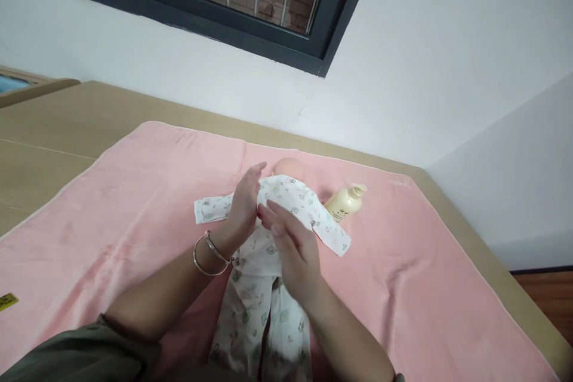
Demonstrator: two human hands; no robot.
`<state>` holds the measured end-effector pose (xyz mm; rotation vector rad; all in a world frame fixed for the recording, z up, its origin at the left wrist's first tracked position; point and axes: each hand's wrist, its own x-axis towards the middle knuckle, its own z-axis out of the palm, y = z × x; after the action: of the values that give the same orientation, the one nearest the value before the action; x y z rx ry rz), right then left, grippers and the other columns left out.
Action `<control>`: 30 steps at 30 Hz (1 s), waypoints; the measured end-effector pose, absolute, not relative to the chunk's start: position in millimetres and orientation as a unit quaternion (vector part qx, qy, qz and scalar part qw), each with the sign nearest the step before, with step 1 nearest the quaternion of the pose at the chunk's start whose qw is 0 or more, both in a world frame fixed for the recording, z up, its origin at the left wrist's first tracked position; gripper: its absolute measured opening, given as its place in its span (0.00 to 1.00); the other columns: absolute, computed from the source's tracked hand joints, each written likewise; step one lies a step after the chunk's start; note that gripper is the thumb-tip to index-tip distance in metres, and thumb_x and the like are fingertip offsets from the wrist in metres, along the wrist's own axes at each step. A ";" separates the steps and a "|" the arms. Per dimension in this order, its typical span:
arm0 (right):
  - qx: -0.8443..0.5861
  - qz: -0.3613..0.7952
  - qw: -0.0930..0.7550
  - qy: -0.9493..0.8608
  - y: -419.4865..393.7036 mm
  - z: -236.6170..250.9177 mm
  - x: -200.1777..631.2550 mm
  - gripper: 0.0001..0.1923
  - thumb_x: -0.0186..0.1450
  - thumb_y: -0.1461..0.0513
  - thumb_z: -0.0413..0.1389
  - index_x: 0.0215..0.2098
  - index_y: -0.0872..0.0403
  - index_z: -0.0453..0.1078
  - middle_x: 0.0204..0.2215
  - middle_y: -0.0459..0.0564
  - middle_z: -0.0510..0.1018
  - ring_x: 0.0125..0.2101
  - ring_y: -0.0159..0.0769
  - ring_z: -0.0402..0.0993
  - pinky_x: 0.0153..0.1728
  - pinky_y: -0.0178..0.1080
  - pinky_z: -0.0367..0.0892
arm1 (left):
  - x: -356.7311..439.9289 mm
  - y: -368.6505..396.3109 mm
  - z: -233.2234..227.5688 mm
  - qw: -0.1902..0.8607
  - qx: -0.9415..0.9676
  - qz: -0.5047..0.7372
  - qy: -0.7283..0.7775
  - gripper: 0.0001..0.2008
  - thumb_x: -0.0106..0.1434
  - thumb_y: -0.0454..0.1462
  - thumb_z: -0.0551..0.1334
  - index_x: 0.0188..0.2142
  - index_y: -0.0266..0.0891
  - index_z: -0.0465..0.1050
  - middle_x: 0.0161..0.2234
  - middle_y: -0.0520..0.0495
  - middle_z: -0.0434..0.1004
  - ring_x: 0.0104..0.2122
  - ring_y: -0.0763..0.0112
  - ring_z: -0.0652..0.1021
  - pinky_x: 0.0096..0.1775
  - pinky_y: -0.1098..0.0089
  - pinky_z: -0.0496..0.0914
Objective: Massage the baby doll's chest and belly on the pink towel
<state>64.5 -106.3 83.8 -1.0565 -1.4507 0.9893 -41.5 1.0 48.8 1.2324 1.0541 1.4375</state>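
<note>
My left hand point(245, 198) and my right hand point(297, 253) are raised over a white printed baby outfit point(268, 250), palms turned toward each other and fingers stretched out. They come close together near the fingers; whether they touch is hard to tell. Neither one holds anything visible. The outfit lies with its sleeves spread and two legs toward me, and my hands cover part of its chest. Above its collar a smooth, rounded pinkish shape point(289, 166) shows, like the top of a doll's head. A cream pump bottle point(345, 202) lies tilted beside the right sleeve.
Under everything is a pink blanket point(147, 191) with some wrinkles, spread on a wooden surface point(54, 125). A white wall point(224, 89) with a dark-framed window point(268, 51) rises behind. One yellow label point(8, 301) sits at the left edge.
</note>
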 end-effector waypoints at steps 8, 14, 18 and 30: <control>-0.542 0.193 0.415 -0.704 -40.7 47.9 100.4 0.24 0.69 0.66 0.48 0.59 0.50 0.74 0.60 0.52 0.78 0.62 0.43 0.71 0.65 0.52 0.64 | -27.4 24.0 7.3 0.371 0.580 0.576 0.441 0.20 0.73 0.45 0.49 0.48 0.38 0.76 0.53 0.39 0.80 0.58 0.57 0.76 0.64 0.53 0.67; -0.512 0.120 0.263 -0.809 -15.6 20.2 106.5 0.28 0.68 0.69 0.45 0.64 0.55 0.70 0.64 0.53 0.73 0.70 0.43 0.60 0.73 0.55 0.45 | -21.5 24.5 -21.1 0.320 0.632 0.562 0.427 0.21 0.74 0.45 0.48 0.54 0.40 0.73 0.56 0.40 0.79 0.58 0.60 0.76 0.64 0.53 0.68; -0.564 0.129 0.220 -0.786 -8.5 21.2 123.5 0.27 0.75 0.58 0.46 0.69 0.58 0.63 0.71 0.58 0.60 0.73 0.44 0.50 0.73 0.53 0.44 | -19.4 25.7 -25.9 0.308 0.636 0.576 0.411 0.21 0.75 0.46 0.47 0.53 0.39 0.73 0.55 0.38 0.79 0.58 0.59 0.77 0.64 0.51 0.68; -0.586 0.129 0.130 -0.789 -22.1 33.6 111.5 0.28 0.76 0.58 0.43 0.73 0.51 0.57 0.75 0.53 0.51 0.75 0.51 0.37 0.72 0.60 0.39 | -20.1 25.2 -35.1 0.220 0.673 0.592 0.386 0.25 0.77 0.49 0.44 0.53 0.40 0.74 0.55 0.38 0.79 0.60 0.58 0.75 0.65 0.48 0.66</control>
<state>111.5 -22.1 33.6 -1.7022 -2.2935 0.3757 -20.1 25.2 -35.1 1.8613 1.0663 1.6366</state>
